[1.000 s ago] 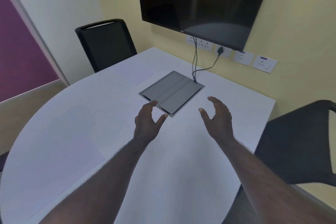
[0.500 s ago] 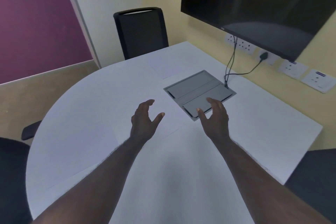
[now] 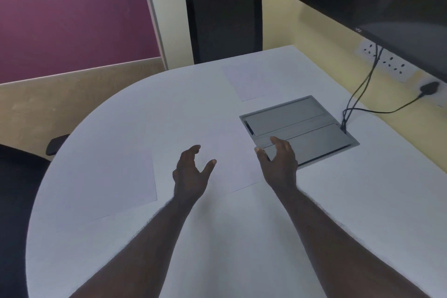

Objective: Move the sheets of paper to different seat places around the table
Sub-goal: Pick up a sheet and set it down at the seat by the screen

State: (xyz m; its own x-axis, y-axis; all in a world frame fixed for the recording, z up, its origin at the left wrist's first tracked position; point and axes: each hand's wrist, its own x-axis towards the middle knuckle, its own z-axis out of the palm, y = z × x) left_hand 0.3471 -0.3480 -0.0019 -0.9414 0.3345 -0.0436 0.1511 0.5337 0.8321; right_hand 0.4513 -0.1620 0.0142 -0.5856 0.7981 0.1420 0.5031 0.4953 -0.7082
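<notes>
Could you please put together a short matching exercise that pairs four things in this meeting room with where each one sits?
Things:
1. Far sheet of paper
2. Left sheet of paper
3. Grey cable box lid
4. Left hand

Places:
A. Set into the table, partly under the right hand
B. In front of the black chair at the far edge
C. Open, over the middle sheet of paper
D. Near the table's rounded left edge

Pairs: 1-B, 2-D, 3-A, 4-C

table: matt white, smooth | hatch: brushed grey metal | chair: black mesh cloth
</notes>
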